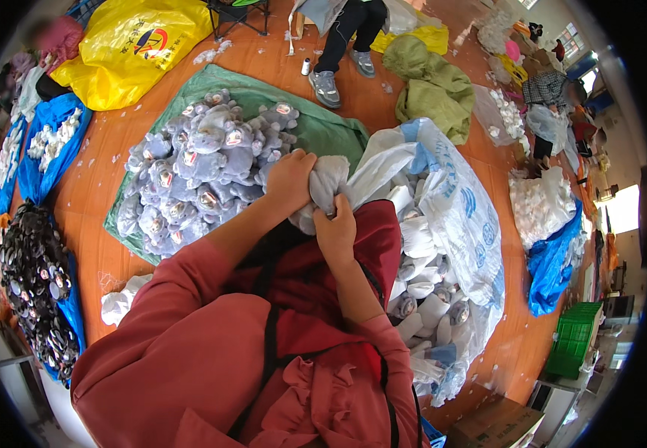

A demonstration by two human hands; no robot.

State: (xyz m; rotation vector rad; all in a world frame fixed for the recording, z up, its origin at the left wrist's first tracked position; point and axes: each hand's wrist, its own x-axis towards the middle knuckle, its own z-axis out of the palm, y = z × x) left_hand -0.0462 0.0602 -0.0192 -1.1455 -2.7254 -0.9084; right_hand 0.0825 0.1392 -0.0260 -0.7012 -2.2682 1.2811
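My left hand (291, 181) is closed on one side of a light grey plush piece (329, 178), held over my lap. From below, my right hand (337, 233) pinches the same piece between thumb and fingers. Part of the plush lies hidden behind my hands. Just beyond and to the left, a pile of grey plush toys (200, 160) with small white-and-red tags rests on a green sheet (323, 134). By my right side, an opened white-and-blue woven sack (465, 201) contains white and grey plush pieces (420, 287).
Beyond the pile lie a yellow sack (133, 48) and an olive cloth sack (435, 93). A seated person's shoes (326, 89) are near the sheet's far edge. Dark plush pieces (36, 280) are heaped at left. On the right stand a green crate (573, 340) and a cardboard box (495, 425).
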